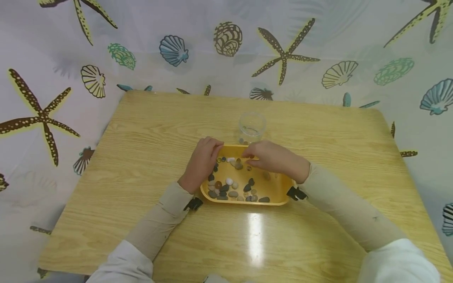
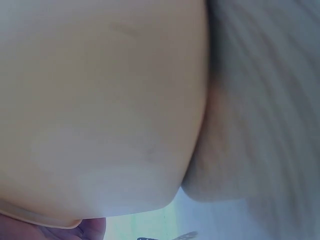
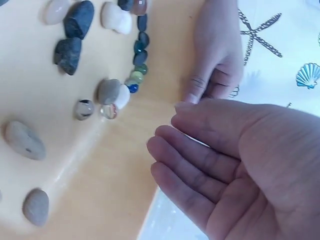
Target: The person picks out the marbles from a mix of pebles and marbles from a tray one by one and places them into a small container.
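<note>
A yellow plastic tray (image 1: 244, 203) holds pebbles and glass marbles, with many of the stones (image 1: 224, 192) gathered along its near left side. At the tray's far left corner my left hand (image 1: 201, 161) grips the rim, thumb inside and fingers curled outside, as the right wrist view shows. My right hand (image 1: 277, 157) hovers over the far side of the tray. In the right wrist view its fingers (image 3: 195, 175) are loosely bent, with nothing visible between them. The outside of the tray (image 2: 110, 100) fills most of the left wrist view.
A clear round cup (image 1: 253, 124) stands just behind the tray. A few small marbles (image 1: 242, 140) show at its base; whether inside or beside it I cannot tell. The wooden table (image 1: 159, 129) stands against a sheet (image 1: 205, 74) printed with shells and starfish.
</note>
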Motion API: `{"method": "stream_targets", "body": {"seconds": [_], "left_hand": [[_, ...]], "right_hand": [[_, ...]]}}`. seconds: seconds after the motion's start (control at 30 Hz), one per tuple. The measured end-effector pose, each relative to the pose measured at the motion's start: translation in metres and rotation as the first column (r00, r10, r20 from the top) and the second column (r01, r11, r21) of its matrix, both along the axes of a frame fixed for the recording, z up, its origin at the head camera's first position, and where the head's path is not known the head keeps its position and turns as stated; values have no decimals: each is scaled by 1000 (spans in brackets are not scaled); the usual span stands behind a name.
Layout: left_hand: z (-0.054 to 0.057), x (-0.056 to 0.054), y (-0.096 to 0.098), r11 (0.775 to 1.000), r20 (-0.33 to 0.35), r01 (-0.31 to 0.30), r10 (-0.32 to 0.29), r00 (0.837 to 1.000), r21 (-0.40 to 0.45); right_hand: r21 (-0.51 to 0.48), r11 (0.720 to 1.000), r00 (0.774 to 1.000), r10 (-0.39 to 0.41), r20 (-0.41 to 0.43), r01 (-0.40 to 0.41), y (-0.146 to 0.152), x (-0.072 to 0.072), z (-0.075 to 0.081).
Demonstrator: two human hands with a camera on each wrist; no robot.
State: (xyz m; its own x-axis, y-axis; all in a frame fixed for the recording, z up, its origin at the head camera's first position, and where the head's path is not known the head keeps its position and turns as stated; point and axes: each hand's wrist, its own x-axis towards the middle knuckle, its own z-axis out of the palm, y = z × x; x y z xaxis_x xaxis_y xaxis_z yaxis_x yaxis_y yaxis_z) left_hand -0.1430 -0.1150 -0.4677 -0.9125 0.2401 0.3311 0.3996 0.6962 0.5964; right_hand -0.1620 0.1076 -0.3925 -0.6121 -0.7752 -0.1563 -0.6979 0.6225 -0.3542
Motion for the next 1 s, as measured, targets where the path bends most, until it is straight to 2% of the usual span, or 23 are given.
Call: {"method": "stream_targets", "body": {"seconds": [0.23, 0.47, 0.8, 1.0], "left_hand": [[-1, 0, 1, 1000, 5, 2, -2, 1000, -6], [-1, 0, -1, 1000, -5, 1, -1, 1000, -3], [-1, 0, -2, 1000, -10, -3, 3, 1000, 5], [0, 1, -2, 1000, -12, 10, -9, 1000, 26]], "right_hand": [[60, 998, 999, -32, -2, 32, -11, -2, -9], [68, 997, 998, -41, -54, 45, -18, -6, -15], [82, 993, 995, -77, -57, 81, -23, -5, -30], [80, 995, 993, -50, -103, 58, -25, -1, -37]]}}
